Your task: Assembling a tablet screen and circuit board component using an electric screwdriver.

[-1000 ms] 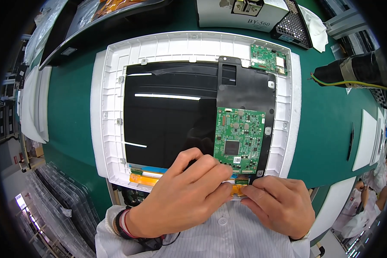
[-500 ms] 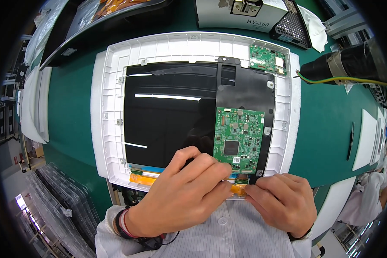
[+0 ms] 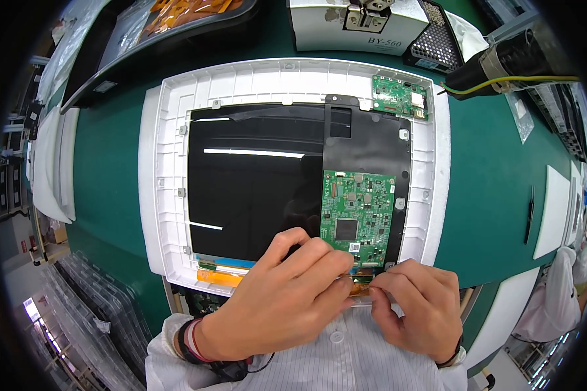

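Note:
A white plastic frame [image 3: 254,73] holds a dark glossy display panel [image 3: 254,189] and a black plate [image 3: 368,146]. On the plate sits a green circuit board [image 3: 372,215]; a smaller green board [image 3: 398,96] lies at the frame's far right corner. At the near edge, my left hand [image 3: 293,296] is closed, its fingertips pinching an orange flat flex cable [image 3: 360,289] just below the larger board. My right hand [image 3: 421,309] has its fingers curled at that cable's right end; the contact is partly hidden. Another orange strip [image 3: 216,277] shows left of my left hand.
The frame rests on white foam [image 3: 151,215] over a green mat [image 3: 107,182]. A black tray [image 3: 169,40] of orange parts stands far left, a white box [image 3: 332,32] at the back. A black cylinder [image 3: 502,68] with a yellow-green wire reaches in from the right. Tweezers [image 3: 530,214] lie right.
The view has shifted slightly, so the frame appears a little lower. My right hand's thumb has moved apart from its index finger somewhat. My left hand stays at the cable.

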`<state>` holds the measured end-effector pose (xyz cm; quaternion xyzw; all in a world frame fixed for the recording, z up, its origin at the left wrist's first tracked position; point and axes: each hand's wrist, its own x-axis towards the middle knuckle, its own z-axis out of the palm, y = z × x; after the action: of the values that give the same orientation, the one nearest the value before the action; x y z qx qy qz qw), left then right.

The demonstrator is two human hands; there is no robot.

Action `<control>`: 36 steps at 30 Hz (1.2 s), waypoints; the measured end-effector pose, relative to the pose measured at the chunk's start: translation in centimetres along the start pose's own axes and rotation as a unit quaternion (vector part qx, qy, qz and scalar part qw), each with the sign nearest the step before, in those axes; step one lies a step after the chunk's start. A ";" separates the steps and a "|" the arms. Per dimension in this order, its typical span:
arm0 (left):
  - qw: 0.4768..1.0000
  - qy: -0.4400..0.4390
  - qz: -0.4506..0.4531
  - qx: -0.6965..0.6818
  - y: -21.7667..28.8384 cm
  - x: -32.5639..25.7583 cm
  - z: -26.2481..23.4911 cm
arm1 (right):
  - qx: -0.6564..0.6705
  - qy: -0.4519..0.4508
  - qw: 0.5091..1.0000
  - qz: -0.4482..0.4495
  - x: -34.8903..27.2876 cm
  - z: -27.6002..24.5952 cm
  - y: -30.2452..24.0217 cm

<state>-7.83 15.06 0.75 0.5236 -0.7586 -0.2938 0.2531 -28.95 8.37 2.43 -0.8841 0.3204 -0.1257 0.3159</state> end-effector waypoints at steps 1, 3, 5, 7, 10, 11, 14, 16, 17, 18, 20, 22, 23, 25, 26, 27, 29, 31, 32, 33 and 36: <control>1.000 0.000 0.001 0.000 -0.1 0.0 0.1 | 0.006 0.000 1.000 0.020 0.0 -0.1 -0.1; 1.000 0.008 0.006 0.019 -0.3 -0.1 0.2 | 0.010 -0.001 1.000 0.024 0.1 -0.3 -0.1; 1.000 0.006 0.008 0.016 -0.4 -0.1 0.0 | 0.013 -0.002 1.000 0.029 0.1 -0.5 -0.1; 1.000 0.005 0.010 0.012 -0.5 -0.1 0.0 | 0.014 -0.008 0.999 0.028 0.1 -0.6 -0.1; 1.000 0.014 0.010 0.005 -0.6 0.0 0.1 | 0.025 -0.002 0.999 0.032 0.0 -0.5 0.1; 1.000 0.014 0.002 0.004 -0.6 -0.1 0.2 | 0.025 -0.002 0.999 0.031 0.0 -0.4 0.0; 1.000 0.022 -0.012 0.004 -0.5 0.0 0.4 | 0.025 0.018 0.998 0.051 -0.2 -0.3 -0.2; 0.999 0.029 -0.019 0.006 -0.4 0.1 0.5 | 0.006 0.049 0.998 0.028 -0.5 -0.1 -0.1; 0.999 0.030 -0.025 0.007 -0.3 0.2 0.6 | 0.006 0.048 0.998 0.028 -0.6 -0.1 0.0; 0.999 0.031 -0.032 0.009 -0.2 0.3 0.6 | -0.008 0.047 0.999 0.013 -0.8 0.0 0.1; 0.999 0.026 -0.038 0.011 0.0 0.5 0.4 | -0.022 0.046 0.999 -0.001 -0.8 0.2 0.3; 0.999 0.020 -0.044 0.012 0.1 0.5 0.5 | -0.054 0.065 0.996 -0.024 -0.7 0.6 0.4; 0.999 0.017 -0.043 0.017 0.0 0.5 0.5 | -0.054 0.064 0.996 -0.024 -0.7 0.7 0.4; 0.999 0.013 -0.043 0.022 0.0 0.5 0.6 | -0.070 0.069 0.995 -0.025 -0.6 0.8 0.4; 0.999 0.013 -0.043 0.021 0.0 0.5 0.6 | -0.069 0.068 0.995 -0.025 -0.7 0.8 0.4; 0.999 0.012 -0.043 0.020 0.1 0.5 0.6 | -0.073 0.069 0.994 -0.033 -0.7 0.8 0.4; 0.999 0.014 -0.044 0.022 0.1 0.5 0.6 | -0.077 0.069 0.994 -0.042 -0.8 0.9 0.5; 0.999 0.016 -0.043 0.024 0.0 0.5 0.7 | -0.093 0.066 0.992 -0.049 -0.9 1.0 0.6; 0.999 0.023 -0.042 0.013 0.0 0.5 0.7 | -0.093 0.066 0.992 -0.049 -1.0 1.1 0.6; 0.999 0.029 -0.040 0.001 0.0 0.5 0.7 | -0.094 0.066 0.992 -0.050 -1.0 1.2 0.6; 0.999 0.041 -0.031 -0.003 0.0 0.6 1.1 | -0.100 0.068 0.991 -0.049 -1.2 1.4 0.6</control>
<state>-8.80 14.73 -0.01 0.5574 -0.7303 -0.2819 0.2767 -29.53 9.43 0.96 -0.9152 0.3085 -0.1686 0.1972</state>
